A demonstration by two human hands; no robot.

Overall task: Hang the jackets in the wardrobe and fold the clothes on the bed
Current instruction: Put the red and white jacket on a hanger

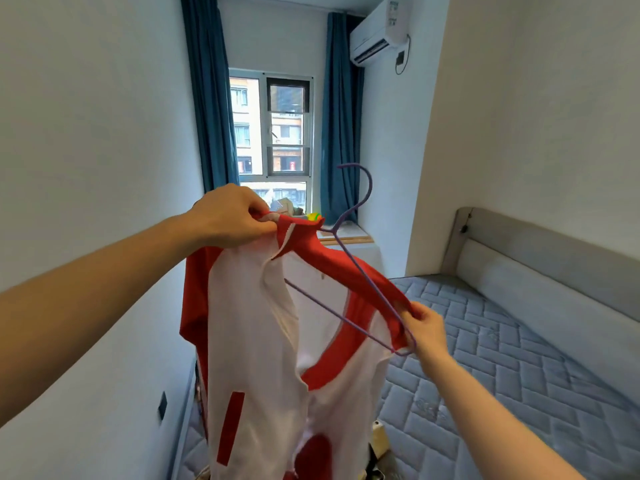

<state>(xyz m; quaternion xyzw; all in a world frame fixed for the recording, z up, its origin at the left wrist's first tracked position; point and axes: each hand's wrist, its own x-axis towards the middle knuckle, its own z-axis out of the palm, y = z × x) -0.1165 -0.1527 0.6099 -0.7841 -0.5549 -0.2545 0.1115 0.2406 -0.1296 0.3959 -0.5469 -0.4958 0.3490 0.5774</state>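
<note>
walls (86, 133) are seen close on both sides, so that a narrow room is formed, closed at the far end by a window (272, 129) hung with blue curtains (207, 98). an air conditioner (379, 31) is mounted high on the right-hand wall. the right half of the floor space is taken by a bed (519, 358), whose bare quilted mattress runs from the grey headboard (554, 258) at the right to the left wall at the bottom of the view. open air is left above the mattress and in the middle of the room, where the work is held up.

a red and white jacket (263, 341) is held in mid-air before the window, above the near part of the bed. it hangs with its long axis roughly vertical, collar uppermost and hem out of view below. its front is open, and the white lining is turned toward the camera. a purple hanger (360, 271) is partly threaded into it: the hook is pointed up toward the window, while the shoulder line is tilted, sloping down from the collar to the lower right. only the right-hand arm of the hanger is covered by the red shoulder.

the collar is gripped by the left hand (228, 216), fingers curled round the cloth. the lower end of the hanger, together with the red shoulder fabric, is pinched by the right hand (427, 327).
</note>
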